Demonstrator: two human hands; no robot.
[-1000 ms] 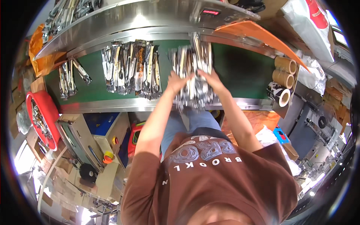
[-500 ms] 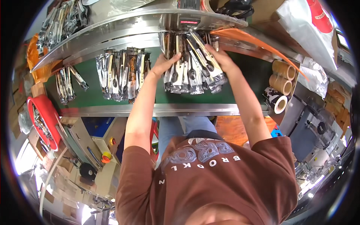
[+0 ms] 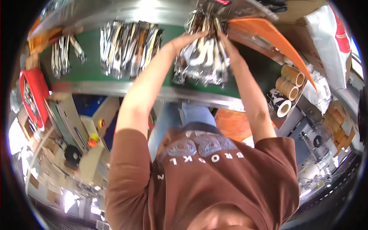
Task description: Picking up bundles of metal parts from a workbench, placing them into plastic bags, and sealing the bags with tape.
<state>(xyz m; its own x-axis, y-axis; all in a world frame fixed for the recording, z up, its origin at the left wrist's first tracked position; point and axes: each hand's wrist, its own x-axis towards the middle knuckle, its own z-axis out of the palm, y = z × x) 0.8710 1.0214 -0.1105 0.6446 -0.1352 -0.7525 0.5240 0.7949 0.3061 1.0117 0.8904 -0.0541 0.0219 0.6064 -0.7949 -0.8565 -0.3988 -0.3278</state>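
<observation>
Packets [image 3: 205, 57] of slim utensils bunch over the green surface [image 3: 92, 69], clamped between my left hand [image 3: 186, 40] and right hand [image 3: 231, 50]; another row [image 3: 130, 50] lies to the left, brown rolls [image 3: 285, 86] well to the right.

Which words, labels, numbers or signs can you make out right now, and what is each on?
Brown T-shirt: pale capital letters, upside down in this view, beside a swirled print; wording not copied out.
Red-lit display, top edge: too blurred to read.
Red-and-white plastic package, upper right: marks too small to read.
Wrapped cutlery packets: any print is too blurred to read.
</observation>
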